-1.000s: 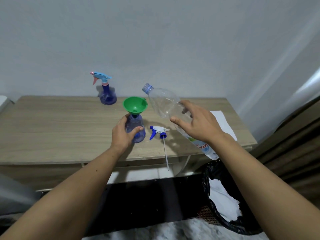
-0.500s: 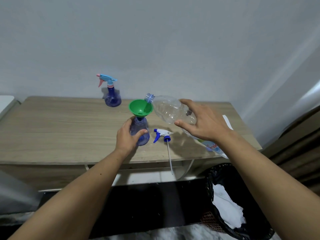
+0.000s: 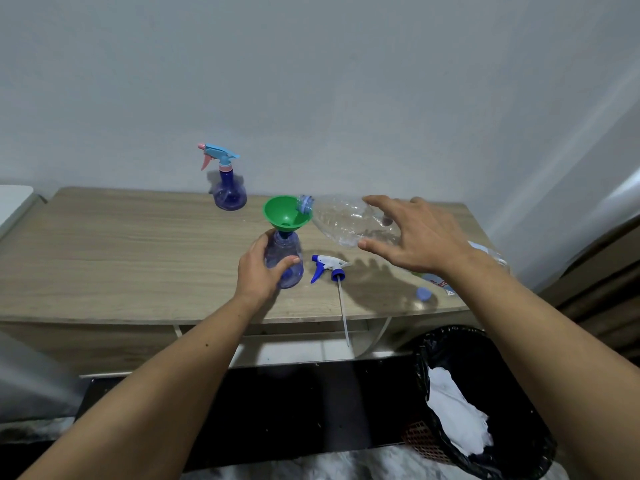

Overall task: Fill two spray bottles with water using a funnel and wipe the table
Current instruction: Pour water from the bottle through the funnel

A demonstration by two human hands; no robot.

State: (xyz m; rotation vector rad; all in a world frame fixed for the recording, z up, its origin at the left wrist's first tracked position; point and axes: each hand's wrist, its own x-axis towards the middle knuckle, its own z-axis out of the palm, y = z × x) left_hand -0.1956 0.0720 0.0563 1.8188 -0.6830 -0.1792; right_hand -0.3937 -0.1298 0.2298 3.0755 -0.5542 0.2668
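Just left of the right hand's (image 3: 420, 239) fingers (image 3: 372, 244), which clasp the water bottle (image 3: 346, 220), its mouth tips sideways into the funnel (image 3: 284, 213) on the spray bottle (image 3: 287, 258) gripped by the left hand (image 3: 258, 271).

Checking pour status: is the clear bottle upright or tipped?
Tipped: the clear bottle lies near level in the right hand, mouth over the funnel.

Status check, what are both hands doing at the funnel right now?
Left hand grips spray bottle, funnel seated in it. Right hand holds water bottle tipped, mouth at funnel rim. Sprayer head and cap lie apart on table, nothing blocking.
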